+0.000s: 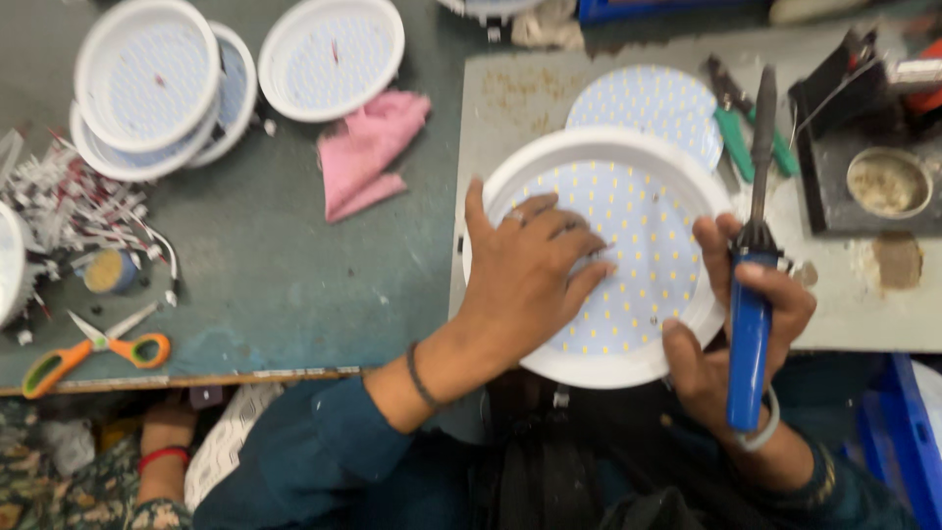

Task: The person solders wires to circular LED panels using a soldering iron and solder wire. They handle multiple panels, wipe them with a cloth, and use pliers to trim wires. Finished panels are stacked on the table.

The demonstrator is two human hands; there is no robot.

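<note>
At the far left of the dark green desk (275,265), orange-handled scissors (93,351) lie near the front edge, below a tangle of red-and-white wire leads (69,201) and a stack of round white lamp housings (152,88); another white housing (331,57) and a crumpled pink cloth (368,152) sit further along, with bare desk open below them. On a grey work board (510,108), the left hand (530,270) lies flat, fingers spread open, on the white round panel light dotted with yellow diodes (628,226), whose rim overhangs the board's near edge. A loose round diode disc (653,103) touches it behind. The right hand (751,334) is closed around a blue-handled soldering iron (751,294), held upright by the panel's right rim. Green-handled pliers (741,137) and a small round tin of crusted paste (888,182) crowd the right side.
</note>
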